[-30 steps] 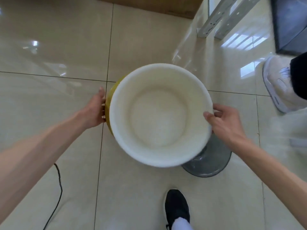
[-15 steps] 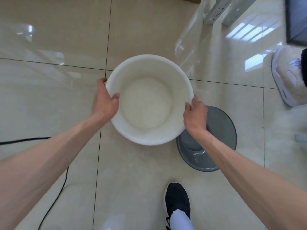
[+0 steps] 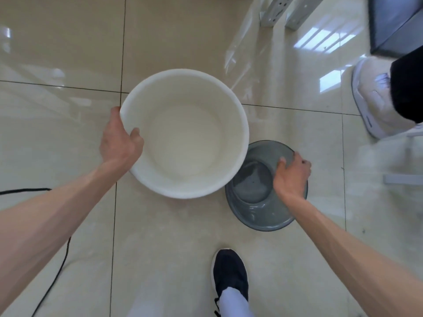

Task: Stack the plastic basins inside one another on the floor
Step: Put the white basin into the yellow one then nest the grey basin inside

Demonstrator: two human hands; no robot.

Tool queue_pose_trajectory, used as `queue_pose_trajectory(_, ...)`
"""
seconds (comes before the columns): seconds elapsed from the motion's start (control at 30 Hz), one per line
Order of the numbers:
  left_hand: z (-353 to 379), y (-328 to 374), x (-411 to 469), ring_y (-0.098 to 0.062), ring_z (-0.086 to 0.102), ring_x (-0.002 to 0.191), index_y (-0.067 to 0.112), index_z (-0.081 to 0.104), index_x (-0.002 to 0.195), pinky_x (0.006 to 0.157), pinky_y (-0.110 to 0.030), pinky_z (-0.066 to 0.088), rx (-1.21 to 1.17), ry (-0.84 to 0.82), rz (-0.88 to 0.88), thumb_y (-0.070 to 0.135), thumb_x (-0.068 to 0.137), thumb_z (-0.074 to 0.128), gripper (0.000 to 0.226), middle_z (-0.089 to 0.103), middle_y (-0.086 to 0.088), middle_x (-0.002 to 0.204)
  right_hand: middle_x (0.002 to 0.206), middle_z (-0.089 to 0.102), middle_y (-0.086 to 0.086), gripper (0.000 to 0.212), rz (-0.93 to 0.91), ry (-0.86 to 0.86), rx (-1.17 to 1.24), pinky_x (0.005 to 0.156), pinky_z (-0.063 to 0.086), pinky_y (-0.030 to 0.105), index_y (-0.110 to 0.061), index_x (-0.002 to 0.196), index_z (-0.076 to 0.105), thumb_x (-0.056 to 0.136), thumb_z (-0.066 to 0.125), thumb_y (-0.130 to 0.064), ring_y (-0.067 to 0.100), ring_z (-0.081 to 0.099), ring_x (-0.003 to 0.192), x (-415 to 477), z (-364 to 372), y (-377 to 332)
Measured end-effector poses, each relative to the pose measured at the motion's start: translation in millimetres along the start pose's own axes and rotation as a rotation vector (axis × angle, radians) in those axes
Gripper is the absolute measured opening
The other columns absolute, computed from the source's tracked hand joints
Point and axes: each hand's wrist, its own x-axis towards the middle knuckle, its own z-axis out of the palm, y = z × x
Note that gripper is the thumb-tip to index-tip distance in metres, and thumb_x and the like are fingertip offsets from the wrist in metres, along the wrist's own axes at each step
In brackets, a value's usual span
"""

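Observation:
A large white basin (image 3: 187,138) sits mouth-up in the middle of the tiled floor. My left hand (image 3: 120,139) grips its left rim, thumb inside and fingers outside. A smaller grey basin (image 3: 249,197) stands on the floor just to its right, its upper-left edge hidden under the white rim. My right hand (image 3: 291,173) is closed over the grey basin's right rim, thumb inside the bowl. Whatever lies beneath the white basin is hidden.
My black shoe (image 3: 230,273) stands close below the basins. Another person's white shoe (image 3: 375,104) is at the right edge. A black cable (image 3: 58,273) runs along the left floor. Metal brackets (image 3: 278,11) and a dark box (image 3: 393,24) lie at the top right.
My right hand let go of the white basin's right rim and moved down-right onto the grey basin. The white basin, lowered a second ago, stays in my left hand.

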Motion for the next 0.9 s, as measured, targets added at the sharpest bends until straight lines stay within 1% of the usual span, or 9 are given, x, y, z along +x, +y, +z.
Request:
queue_pose_trajectory(0.17, 3, 1, -1, -0.043, 0.062, 0.107, 0.014, 0.043, 0.129, 0.085, -0.047, 0.048, 0.008, 0.019, -0.011, 0.015, 0.090, 0.059, 0.043, 0.064, -0.018, 0.119, 0.145, 0.042, 0.034, 0.071, 0.643, -0.064, -0.011, 0.107, 0.042, 0.050, 0.010, 0.143, 0.031, 0.090, 0.067, -0.020, 0.046, 0.046, 0.131, 4, -12, 79)
queue_pose_trajectory(0.27, 3, 1, -1, -0.044, 0.062, 0.107, 0.012, 0.043, 0.128, 0.085, -0.048, 0.048, 0.020, 0.024, -0.014, 0.015, 0.089, 0.059, 0.042, 0.064, -0.020, 0.119, 0.117, 0.065, 0.031, 0.028, 0.762, -0.153, 0.255, 0.066, 0.057, 0.045, 0.011, 0.109, 0.057, 0.090, 0.063, -0.009, 0.037, 0.064, 0.083, -7, -5, 107)
queue_pose_trajectory(0.3, 3, 2, -1, -0.044, 0.062, 0.107, 0.012, 0.043, 0.128, 0.085, -0.048, 0.048, 0.028, 0.026, -0.011, 0.015, 0.089, 0.059, 0.042, 0.064, -0.020, 0.118, 0.106, 0.066, 0.029, 0.013, 0.775, -0.150, 0.342, 0.056, 0.053, 0.039, 0.009, 0.094, 0.057, 0.093, 0.059, -0.004, 0.032, 0.061, 0.070, -11, -4, 111)
queue_pose_trajectory(0.37, 2, 2, -1, -0.043, 0.062, 0.107, 0.012, 0.043, 0.127, 0.085, -0.047, 0.049, 0.038, 0.028, -0.017, 0.015, 0.090, 0.059, 0.041, 0.064, -0.019, 0.118, 0.092, 0.064, 0.026, 0.016, 0.782, -0.105, 0.414, 0.052, 0.047, 0.033, 0.005, 0.080, 0.053, 0.095, 0.049, 0.005, 0.026, 0.056, 0.057, -18, -2, 117)
queue_pose_trajectory(0.5, -1, 2, -1, -0.043, 0.062, 0.107, 0.012, 0.045, 0.124, 0.087, -0.047, 0.049, -0.004, -0.016, -0.043, 0.017, 0.090, 0.060, 0.037, 0.064, -0.019, 0.119, 0.075, 0.065, 0.015, 0.027, 0.782, 0.017, 0.498, 0.052, 0.046, 0.029, 0.013, 0.113, 0.057, 0.092, 0.041, 0.009, 0.024, 0.058, 0.053, -32, -21, 127)
queue_pose_trajectory(0.67, -14, -2, -2, -0.042, 0.060, 0.114, 0.005, 0.049, 0.128, 0.089, -0.042, 0.047, -0.031, -0.117, -0.090, 0.017, 0.092, 0.062, 0.041, 0.063, -0.021, 0.124, 0.038, 0.064, -0.003, 0.019, 0.723, 0.083, 0.621, 0.042, 0.053, 0.024, -0.004, 0.085, 0.051, 0.096, 0.043, 0.008, 0.005, 0.060, 0.027, -35, -72, 119)
queue_pose_trajectory(0.73, -21, -7, -8, -0.042, 0.061, 0.112, 0.004, 0.050, 0.128, 0.086, -0.045, 0.051, -0.027, -0.148, -0.148, 0.020, 0.092, 0.063, 0.042, 0.062, -0.022, 0.122, 0.041, 0.066, -0.001, 0.021, 0.651, 0.068, 0.664, 0.049, 0.056, 0.030, -0.007, 0.082, 0.048, 0.098, 0.044, 0.006, 0.005, 0.062, 0.029, -30, -90, 107)
queue_pose_trajectory(0.8, -27, -14, -17, -0.041, 0.062, 0.106, 0.004, 0.051, 0.128, 0.073, -0.046, 0.058, -0.051, -0.195, -0.238, 0.024, 0.092, 0.062, 0.042, 0.061, -0.020, 0.120, 0.063, 0.070, 0.008, 0.009, 0.569, 0.043, 0.677, 0.058, 0.056, 0.033, 0.000, 0.100, 0.053, 0.098, 0.045, 0.005, 0.006, 0.065, 0.033, -24, -104, 87)
queue_pose_trajectory(0.9, -33, -21, -28, -0.042, 0.064, 0.107, 0.004, 0.052, 0.128, 0.072, -0.045, 0.059, -0.171, -0.243, -0.396, 0.024, 0.094, 0.061, 0.041, 0.060, -0.020, 0.126, 0.080, 0.066, 0.011, 0.018, 0.441, -0.003, 0.658, 0.066, 0.055, 0.035, 0.004, 0.116, 0.053, 0.099, 0.046, 0.002, 0.013, 0.069, 0.045, -18, -115, 50)
